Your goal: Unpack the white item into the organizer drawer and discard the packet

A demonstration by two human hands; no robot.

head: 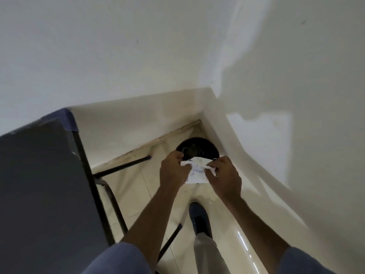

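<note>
White walls meet in a corner above one black bin (197, 148). Just at its 6 o'clock edge, one white packet (198, 171) is pinched between both hands, left hand (173, 171) and right hand (224, 177) gripping opposite ends.

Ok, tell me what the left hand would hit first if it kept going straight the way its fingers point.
Probably the round black bin in the floor corner. The left hand, gripping the crumpled white printed packet with the right hand, points forward and down at its rim. Depth is unclear from this single view.
</note>
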